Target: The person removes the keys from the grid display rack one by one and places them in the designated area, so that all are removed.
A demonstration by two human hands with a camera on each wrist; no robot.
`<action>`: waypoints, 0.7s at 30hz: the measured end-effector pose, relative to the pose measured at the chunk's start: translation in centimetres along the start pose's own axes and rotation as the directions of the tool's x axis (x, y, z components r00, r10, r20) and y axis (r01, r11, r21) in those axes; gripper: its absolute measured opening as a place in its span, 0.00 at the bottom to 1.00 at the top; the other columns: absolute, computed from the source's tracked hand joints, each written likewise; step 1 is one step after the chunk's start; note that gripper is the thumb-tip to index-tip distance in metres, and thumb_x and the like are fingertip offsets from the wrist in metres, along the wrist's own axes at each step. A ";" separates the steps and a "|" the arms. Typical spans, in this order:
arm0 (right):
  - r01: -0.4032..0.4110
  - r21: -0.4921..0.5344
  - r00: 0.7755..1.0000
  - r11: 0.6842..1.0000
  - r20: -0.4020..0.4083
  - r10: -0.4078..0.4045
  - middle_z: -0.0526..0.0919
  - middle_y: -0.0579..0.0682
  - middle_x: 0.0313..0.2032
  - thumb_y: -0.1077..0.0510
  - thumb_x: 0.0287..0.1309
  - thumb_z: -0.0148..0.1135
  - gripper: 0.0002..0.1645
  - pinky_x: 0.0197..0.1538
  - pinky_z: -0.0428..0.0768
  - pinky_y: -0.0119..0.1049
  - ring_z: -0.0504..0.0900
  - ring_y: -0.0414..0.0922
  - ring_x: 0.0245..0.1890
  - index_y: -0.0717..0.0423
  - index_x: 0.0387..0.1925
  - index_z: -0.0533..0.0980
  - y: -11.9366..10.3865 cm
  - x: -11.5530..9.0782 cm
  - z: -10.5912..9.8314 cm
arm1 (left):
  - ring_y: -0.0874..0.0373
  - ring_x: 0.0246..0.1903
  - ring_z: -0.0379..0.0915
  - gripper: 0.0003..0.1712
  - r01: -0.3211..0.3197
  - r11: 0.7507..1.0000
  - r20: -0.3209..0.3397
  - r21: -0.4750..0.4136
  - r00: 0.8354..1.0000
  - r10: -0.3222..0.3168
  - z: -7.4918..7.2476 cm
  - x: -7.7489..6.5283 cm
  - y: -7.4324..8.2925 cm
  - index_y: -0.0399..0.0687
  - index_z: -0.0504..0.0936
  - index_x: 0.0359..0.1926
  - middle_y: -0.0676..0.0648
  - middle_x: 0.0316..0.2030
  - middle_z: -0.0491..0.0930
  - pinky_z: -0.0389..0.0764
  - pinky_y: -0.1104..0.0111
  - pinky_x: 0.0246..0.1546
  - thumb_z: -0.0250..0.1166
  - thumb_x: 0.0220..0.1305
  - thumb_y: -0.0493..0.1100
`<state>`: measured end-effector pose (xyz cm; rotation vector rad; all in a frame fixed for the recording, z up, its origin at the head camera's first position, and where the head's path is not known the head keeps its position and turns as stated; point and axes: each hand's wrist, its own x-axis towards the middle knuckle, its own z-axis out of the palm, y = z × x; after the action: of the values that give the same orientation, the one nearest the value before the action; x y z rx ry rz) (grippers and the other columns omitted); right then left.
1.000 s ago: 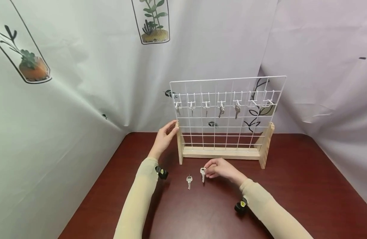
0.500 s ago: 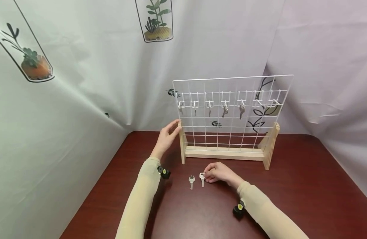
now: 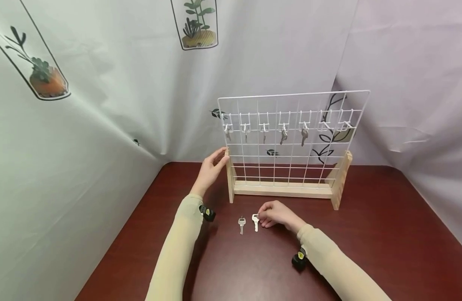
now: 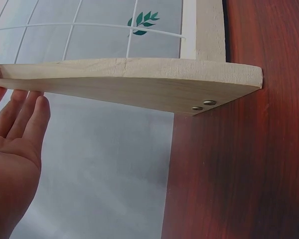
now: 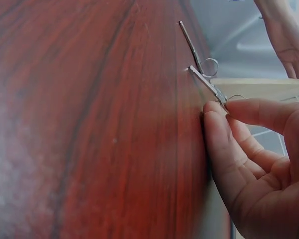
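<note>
Two keys lie side by side on the dark red counter (image 3: 366, 234), in front of the wire rack (image 3: 291, 142). The right hand (image 3: 277, 214) pinches the head of the right key (image 3: 255, 221) between thumb and forefinger; the head sits inside the grip at the fingertips, and the blade points away from the hand, with its tip down on the counter. In the right wrist view this key (image 5: 209, 85) tilts up from the wood toward the fingertips (image 5: 215, 110). The left key (image 3: 241, 223) lies flat just beside it, apart from the hand.

The left hand (image 3: 211, 170) rests with straight fingers against the rack's left wooden upright (image 3: 229, 179), holding nothing. In the left wrist view its fingers (image 4: 25, 117) lie along the wooden foot (image 4: 139, 82). Five keys (image 3: 283, 135) hang on the rack's hooks.
</note>
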<state>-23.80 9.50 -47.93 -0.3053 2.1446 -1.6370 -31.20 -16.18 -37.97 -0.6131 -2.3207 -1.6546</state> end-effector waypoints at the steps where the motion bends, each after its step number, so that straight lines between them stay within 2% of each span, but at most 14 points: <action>1: -0.003 -0.003 1.000 1.000 -0.001 0.003 0.84 0.53 0.25 0.67 0.59 0.63 0.06 0.28 0.85 0.33 0.82 0.40 0.22 0.68 0.36 0.80 0.0 0.0 -0.1 | 0.43 0.65 0.70 0.25 0.001 1.000 0.000 -0.001 1.000 -0.001 0.0 0.1 0.0 0.33 0.72 0.67 0.35 0.64 0.74 0.73 0.54 0.64 0.61 0.74 0.40; 6: -0.017 -0.034 1.000 0.999 -0.022 0.017 0.83 0.52 0.23 0.65 0.60 0.64 0.04 0.25 0.83 0.32 0.80 0.39 0.19 0.65 0.35 0.80 -0.1 0.2 -0.6 | 0.45 0.66 0.70 0.26 0.013 1.000 0.011 0.003 1.000 -0.013 0.3 0.7 0.0 0.35 0.71 0.69 0.36 0.65 0.73 0.73 0.56 0.65 0.61 0.74 0.40; 13: -0.027 -0.095 0.998 0.995 -0.057 0.022 0.82 0.52 0.20 0.67 0.57 0.63 0.03 0.22 0.81 0.30 0.79 0.39 0.17 0.64 0.31 0.81 -0.3 0.5 -0.4 | 0.47 0.67 0.68 0.28 0.008 1.000 -0.011 -0.015 1.000 -0.008 0.4 1.9 -3.5 0.41 0.71 0.70 0.39 0.67 0.72 0.70 0.55 0.67 0.62 0.74 0.44; 21: -0.055 -0.206 0.994 0.977 -0.103 0.034 0.81 0.49 0.16 0.65 0.55 0.65 0.06 0.17 0.76 0.28 0.75 0.38 0.12 0.62 0.24 0.82 -0.5 0.3 0.5 | 0.50 0.65 0.71 0.26 -0.014 1.000 -0.038 -0.020 0.999 0.013 0.3 1.3 -4.1 0.43 0.75 0.67 0.41 0.65 0.75 0.73 0.56 0.64 0.64 0.73 0.46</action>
<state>-23.88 8.76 -47.66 -0.2404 2.3855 -1.4320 -34.19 -16.78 -41.02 -0.5954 -2.2714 -1.6708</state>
